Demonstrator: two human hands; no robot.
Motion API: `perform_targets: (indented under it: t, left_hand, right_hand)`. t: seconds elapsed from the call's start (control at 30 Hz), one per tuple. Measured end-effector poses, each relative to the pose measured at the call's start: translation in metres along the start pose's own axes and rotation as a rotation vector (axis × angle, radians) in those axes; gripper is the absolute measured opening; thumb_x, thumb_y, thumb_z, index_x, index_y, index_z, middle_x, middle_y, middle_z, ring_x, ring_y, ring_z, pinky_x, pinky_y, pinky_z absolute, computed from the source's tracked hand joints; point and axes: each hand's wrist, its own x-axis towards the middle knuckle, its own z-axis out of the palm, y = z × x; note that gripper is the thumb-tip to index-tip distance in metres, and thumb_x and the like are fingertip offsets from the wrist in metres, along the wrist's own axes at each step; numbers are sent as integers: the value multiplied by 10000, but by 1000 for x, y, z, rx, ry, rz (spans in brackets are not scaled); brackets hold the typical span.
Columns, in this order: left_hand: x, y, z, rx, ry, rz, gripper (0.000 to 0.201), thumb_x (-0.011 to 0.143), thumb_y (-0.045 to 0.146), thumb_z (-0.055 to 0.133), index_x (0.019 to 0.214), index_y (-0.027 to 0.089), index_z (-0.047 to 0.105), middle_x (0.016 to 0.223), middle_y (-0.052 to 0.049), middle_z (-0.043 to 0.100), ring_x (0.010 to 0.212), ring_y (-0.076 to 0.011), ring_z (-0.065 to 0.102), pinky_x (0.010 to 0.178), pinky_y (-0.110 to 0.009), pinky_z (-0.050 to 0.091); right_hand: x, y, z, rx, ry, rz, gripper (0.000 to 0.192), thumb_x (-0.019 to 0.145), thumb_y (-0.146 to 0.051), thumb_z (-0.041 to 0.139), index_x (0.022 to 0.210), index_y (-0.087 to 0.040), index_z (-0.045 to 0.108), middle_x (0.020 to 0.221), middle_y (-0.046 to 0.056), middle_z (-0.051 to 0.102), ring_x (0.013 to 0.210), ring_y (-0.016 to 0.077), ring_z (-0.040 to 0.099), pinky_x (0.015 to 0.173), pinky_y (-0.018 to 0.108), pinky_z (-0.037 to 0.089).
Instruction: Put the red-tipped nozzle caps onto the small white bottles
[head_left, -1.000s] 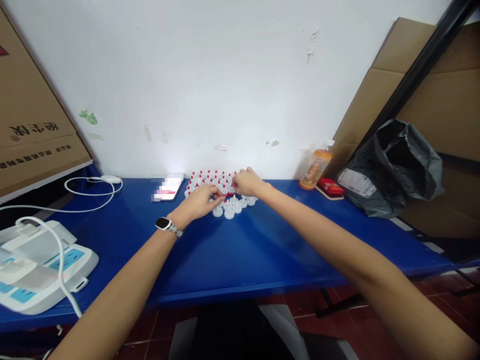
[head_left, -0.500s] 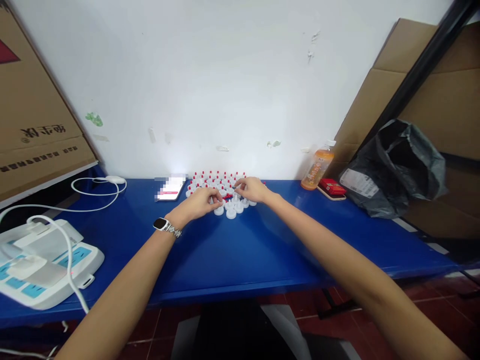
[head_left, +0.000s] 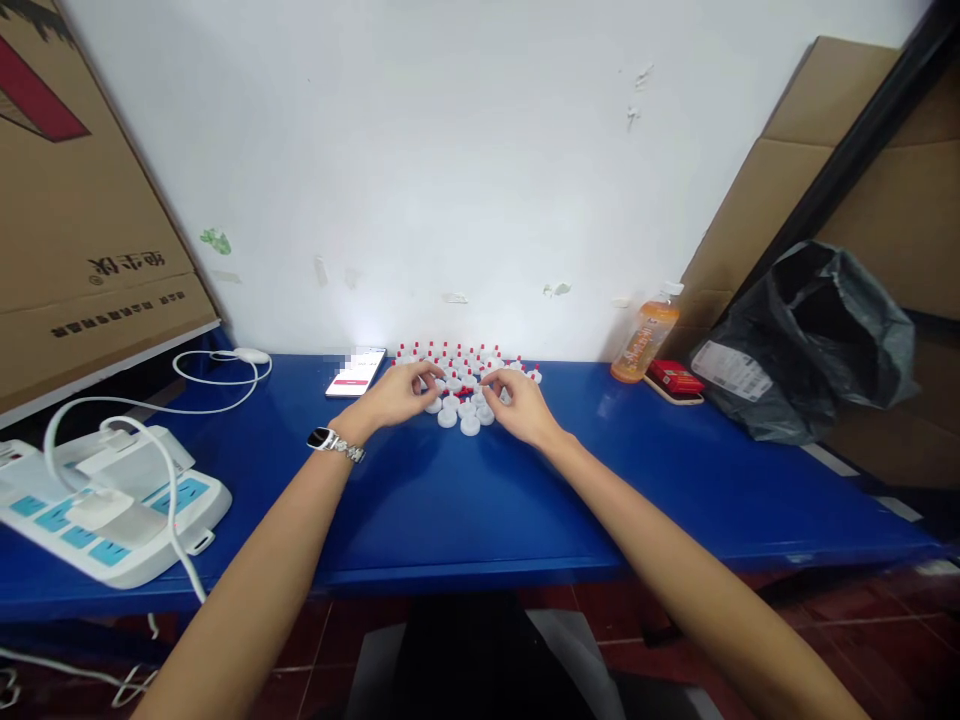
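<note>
Place: small workrm. or packing area, can't tell which
Blue table (head_left: 465,510): long, agst. scuffed wht. wall (head_left: 450,150)
Wht. caps (head_left: 470,425): many alike, most red-tipped
Cartons (head_left: 97,205): brn., big, L & R, L one printed
Gray bag (head_left: 795,400): plastic, w/ printed label
Pwr. strip (head_left: 154,535): multi-socket, on tabletop
Floor (head_left: 315,632): dk. red tile

Plastic caps (head_left: 470,426); glossy tabletop (head_left: 465,510); crinkled plastic bag (head_left: 787,345).

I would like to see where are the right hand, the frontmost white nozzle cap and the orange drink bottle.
Right hand (head_left: 523,408): head view, back of the hand.
Frontmost white nozzle cap (head_left: 470,426): head view, its round base.
Orange drink bottle (head_left: 643,341): head view, middle of its body.
</note>
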Motion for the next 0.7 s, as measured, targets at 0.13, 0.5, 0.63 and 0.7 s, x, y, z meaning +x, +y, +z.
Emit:
perform_targets:
  t: [0.13, 0.5, 0.63, 0.7]
  left_hand:
    - [-3, -23, -11, 67, 149, -37, 303, 916, 372, 538, 1048, 168, 718, 861, -57, 706, 712, -184, 597, 671, -306, 451]
    - [-8, -28, -1, 319, 156, -154, 315, 963, 320, 549, 1196, 155, 682, 1116, -123, 569, 981, -276, 622, 895, -410, 503]
    - [-5, -19, 5, 399, 97, -144, 250, 957, 257, 548, 1117, 144, 703, 1095, -139, 602, 1041, -309, 615, 898, -415, 495]
    - [-3, -16, 4, 394, 100, -130, 178, 947, 224, 552, 1014, 153, 701, 1044, -129, 634, 999, -295, 624, 859, -395, 493]
  right_hand:
    - [0, 1, 1, 20, -15, -14, 150, 916, -224, 549, 924, -201, 696, 821, 23, 684, 807, 185, 612, 810, 317, 439]
    - [46, -36, 42, -261, -154, 31, 169, 908, -293, 595, 976, -215, 728, 1006, 97, 684, 1045, 282, 577, 960, 436, 369]
    - [56, -39, 49, -243, -136, 37, 200, 928, -330, 575, 924, -212, 736, 999, 95, 681, 1023, 272, 586, 955, 434, 356]
    - [54, -39, 47, -195, -87, 30, 202, 933, -332, 569, 879, -209, 720, 969, 76, 685, 1015, 257, 590, 957, 419, 352]
